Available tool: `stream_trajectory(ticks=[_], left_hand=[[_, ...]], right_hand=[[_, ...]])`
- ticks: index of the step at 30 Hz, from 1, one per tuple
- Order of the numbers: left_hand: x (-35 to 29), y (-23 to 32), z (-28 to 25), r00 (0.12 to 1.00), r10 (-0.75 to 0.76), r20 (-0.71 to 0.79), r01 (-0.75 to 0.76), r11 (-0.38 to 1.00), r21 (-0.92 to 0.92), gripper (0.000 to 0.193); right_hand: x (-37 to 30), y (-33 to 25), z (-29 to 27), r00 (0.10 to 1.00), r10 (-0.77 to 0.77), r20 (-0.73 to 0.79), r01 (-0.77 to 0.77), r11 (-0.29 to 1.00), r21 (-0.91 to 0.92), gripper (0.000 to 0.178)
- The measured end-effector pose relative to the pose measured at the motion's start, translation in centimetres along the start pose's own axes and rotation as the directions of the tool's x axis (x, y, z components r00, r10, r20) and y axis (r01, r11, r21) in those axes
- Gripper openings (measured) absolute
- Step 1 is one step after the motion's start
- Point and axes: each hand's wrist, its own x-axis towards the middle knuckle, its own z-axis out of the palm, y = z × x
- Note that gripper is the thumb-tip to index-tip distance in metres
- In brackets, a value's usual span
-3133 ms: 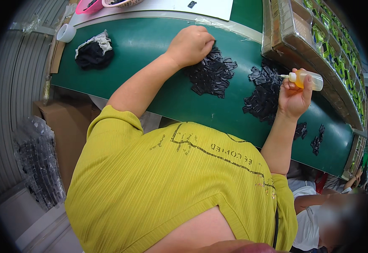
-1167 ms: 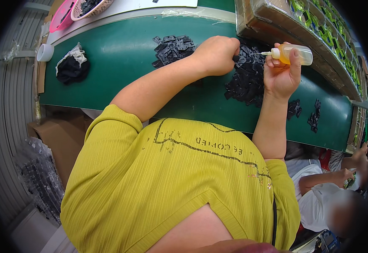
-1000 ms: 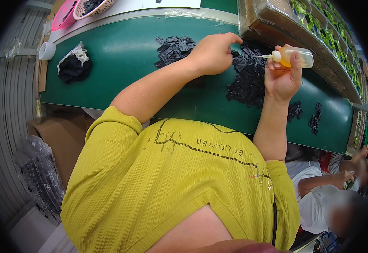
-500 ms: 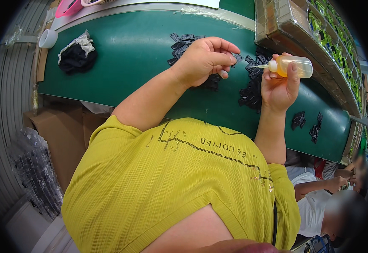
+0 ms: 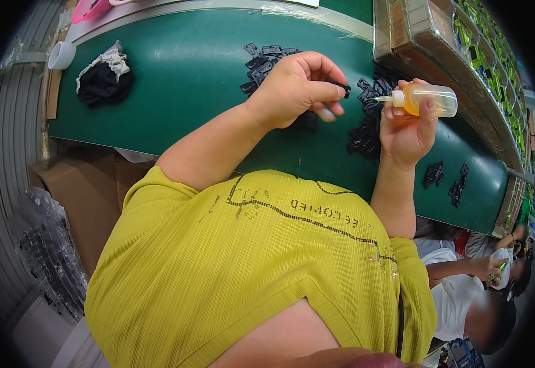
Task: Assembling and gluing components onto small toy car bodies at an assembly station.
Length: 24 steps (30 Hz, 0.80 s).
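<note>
Between the thumb and fingers of my left hand (image 5: 301, 86) is a small black plastic part (image 5: 339, 88). My right hand (image 5: 407, 126) grips a clear squeeze bottle (image 5: 434, 100) of amber liquid, lying on its side with its thin nozzle pointing left at the held part. The nozzle tip and the part are apart. Behind and beneath my left hand spreads a pile of black plastic parts (image 5: 261, 64). A second heap of black parts (image 5: 365, 132) lies just left of my right hand.
On the green table (image 5: 175, 67), a black and white cloth bundle (image 5: 105, 76) and a white roll (image 5: 62, 55) are at the left. Two small clusters of black parts (image 5: 434, 175) lie right. A taped carton (image 5: 405, 30) borders the far right. Another person (image 5: 457, 294) sits at the lower right.
My left fingers have turned slightly, and the black part now shows more plainly between them. The bottle has shifted very slightly right and down, still in my right hand.
</note>
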Motion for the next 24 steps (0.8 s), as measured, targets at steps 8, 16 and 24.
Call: stream_trajectory(ticks=[8, 16, 24], left_hand=[[0.4, -1.2, 0.2, 0.981, 0.178, -0.072, -0.165, 0.973, 0.161, 0.013], [-0.1, -0.4, 0.7, 0.999, -0.005, -0.047, 0.016, 0.974, 0.225, 0.021], [-0.2, -0.2, 1.0, 0.998, -0.025, -0.055, 0.037, 0.972, 0.231, 0.018]], right_hand=[[-0.6, 0.2, 0.6, 0.982, -0.173, 0.073, 0.184, 0.967, -0.179, 0.028], [-0.9, 0.7, 1.4, 0.946, -0.279, 0.162, 0.317, 0.899, -0.301, 0.019], [-0.9, 0.9, 1.3, 0.943, -0.286, 0.172, 0.331, 0.863, -0.382, 0.014]])
